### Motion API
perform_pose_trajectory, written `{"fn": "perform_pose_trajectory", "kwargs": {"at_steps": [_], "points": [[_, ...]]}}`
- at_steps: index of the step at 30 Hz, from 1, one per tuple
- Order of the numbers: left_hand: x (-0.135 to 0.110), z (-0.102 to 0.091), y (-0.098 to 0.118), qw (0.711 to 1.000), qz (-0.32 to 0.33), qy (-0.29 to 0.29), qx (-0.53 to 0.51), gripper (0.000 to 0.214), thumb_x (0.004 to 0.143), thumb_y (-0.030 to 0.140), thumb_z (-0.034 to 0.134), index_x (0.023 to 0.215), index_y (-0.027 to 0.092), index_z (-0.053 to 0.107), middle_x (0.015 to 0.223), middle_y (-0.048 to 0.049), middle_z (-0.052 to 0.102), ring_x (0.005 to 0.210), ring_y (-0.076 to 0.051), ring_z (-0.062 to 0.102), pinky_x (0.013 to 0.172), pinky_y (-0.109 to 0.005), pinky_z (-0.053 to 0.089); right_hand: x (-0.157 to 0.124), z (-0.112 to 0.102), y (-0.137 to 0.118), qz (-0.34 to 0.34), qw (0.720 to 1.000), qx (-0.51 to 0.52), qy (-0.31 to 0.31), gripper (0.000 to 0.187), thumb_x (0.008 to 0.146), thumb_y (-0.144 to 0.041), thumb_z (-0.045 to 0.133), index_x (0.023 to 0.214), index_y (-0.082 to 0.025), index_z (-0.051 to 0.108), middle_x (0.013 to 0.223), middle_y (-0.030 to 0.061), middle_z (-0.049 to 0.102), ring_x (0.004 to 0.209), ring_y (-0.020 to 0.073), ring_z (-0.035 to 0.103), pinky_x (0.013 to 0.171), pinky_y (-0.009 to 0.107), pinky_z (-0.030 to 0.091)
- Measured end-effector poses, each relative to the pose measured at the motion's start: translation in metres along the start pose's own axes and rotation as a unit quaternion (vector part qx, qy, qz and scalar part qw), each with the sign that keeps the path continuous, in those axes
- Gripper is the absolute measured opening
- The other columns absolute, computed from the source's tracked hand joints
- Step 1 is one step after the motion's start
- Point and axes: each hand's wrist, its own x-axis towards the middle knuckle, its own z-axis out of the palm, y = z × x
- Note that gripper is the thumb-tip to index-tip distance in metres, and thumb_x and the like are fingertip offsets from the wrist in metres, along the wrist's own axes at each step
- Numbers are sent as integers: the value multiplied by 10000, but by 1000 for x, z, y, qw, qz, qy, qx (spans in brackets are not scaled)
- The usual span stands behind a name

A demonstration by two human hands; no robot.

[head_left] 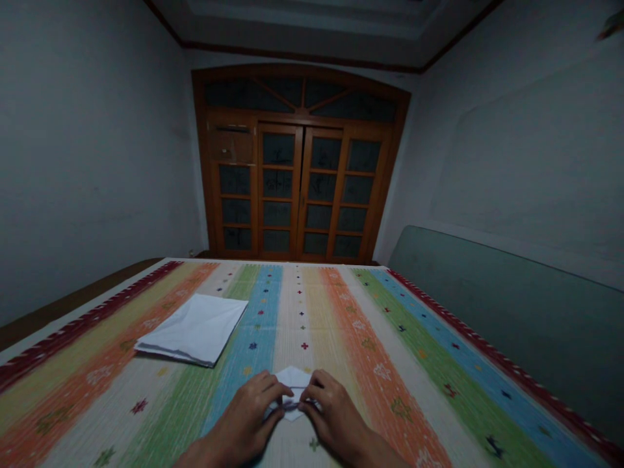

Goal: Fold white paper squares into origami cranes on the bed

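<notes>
A small folded piece of white paper (293,376) lies on the striped tablecloth (363,325) near the front middle. My left hand (253,406) pinches its left side between thumb and fingers. On the opposite side, my right hand (334,403) grips the paper in the same way. A crease runs across the upper part of the paper, and its pointed far edge shows beyond my fingers. Both hands cover its left and right edges. Further off to the left rests a stack of white paper sheets (197,328), its layered edges facing me.
The tablecloth covers a long table with a brown wooden edge (22,326) at left. A pale green panel (487,299) stands along the right side. Wooden doors with glass panes (299,188) close off the far end, between white walls.
</notes>
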Motion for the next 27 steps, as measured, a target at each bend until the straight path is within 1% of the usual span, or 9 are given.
{"fn": "perform_pose_trajectory", "kwargs": {"at_steps": [2, 4, 6, 8, 11, 15, 19, 24, 27], "points": [[-1, -7, -3, 1000, -12, -3, 1, 242, 901, 96, 634, 1086, 241, 692, 1051, -54, 712, 1000, -243, 632, 878, -330, 460, 0, -3, 0, -4, 1000, 14, -1, 157, 865, -62, 688, 915, -200, 741, 965, 60, 678, 906, 210, 650, 799, 297, 493], [-2, -11, -6, 1000, -25, -7, 2, 169, 891, 120, 655, 996, 237, 716, 1008, -47, 704, 966, -236, 630, 849, -319, 456, -1, -5, 0, -17, 1000, 14, 3, 157, 856, -58, 690, 907, -198, 739, 958, 61, 680, 902, 214, 648, 792, 299, 490], [-1, -12, -8, 999, -34, -6, -2, 104, 906, 155, 655, 921, 229, 726, 972, -46, 701, 941, -232, 631, 824, -311, 455, 0, -6, 0, -26, 1000, 1, 11, 183, 850, -41, 673, 920, -197, 737, 945, 65, 680, 902, 223, 641, 788, 310, 484], [0, -11, -10, 999, -42, 4, -12, 112, 939, 189, 632, 892, 221, 728, 947, -49, 707, 924, -231, 637, 816, -312, 456, 1, -6, 1, -23, 999, -14, 21, 217, 857, -24, 641, 941, -200, 736, 943, 69, 683, 915, 236, 632, 803, 330, 479], [3, -7, -11, 997, -61, 28, -33, 129, 951, 214, 618, 875, 209, 722, 883, -45, 716, 869, -226, 648, 794, -311, 460, 3, -5, 3, 3, 999, -17, 47, 228, 889, -30, 601, 969, -198, 733, 955, 81, 691, 932, 249, 626, 831, 357, 480], [6, -6, -13, 992, -104, 47, -56, 157, 938, 258, 608, 859, 198, 728, 831, -43, 724, 791, -220, 652, 738, -306, 463, 6, -6, 6, 32, 997, 21, 74, 236, 903, -55, 600, 1058, -192, 713, 988, 89, 709, 953, 258, 631, 873, 376, 493], [7, -7, -13, 987, -136, 44, -69, 215, 928, 320, 589, 862, 186, 743, 843, -62, 743, 782, -233, 660, 725, -314, 464, 7, -7, 8, 23, 994, 56, 96, 240, 911, -58, 571, 1066, -184, 703, 999, 94, 721, 961, 263, 640, 872, 378, 500], [8, -8, -12, 985, -143, 52, -80, 247, 923, 350, 566, 856, 187, 739, 838, -66, 748, 776, -238, 666, 719, -313, 462, 7, -5, 11, 10, 988, 75, 138, 291, 921, -50, 504, 1095, -185, 694, 982, 95, 719, 944, 261, 648, 858, 376, 502], [8, -7, -12, 983, -149, 59, -87, 244, 923, 350, 564, 857, 193, 739, 823, -57, 749, 750, -232, 663, 699, -305, 456, 7, -5, 12, 22, 986, 77, 143, 287, 912, -51, 513, 1081, -190, 699, 984, 93, 726, 932, 260, 655, 849, 372, 504]]}}
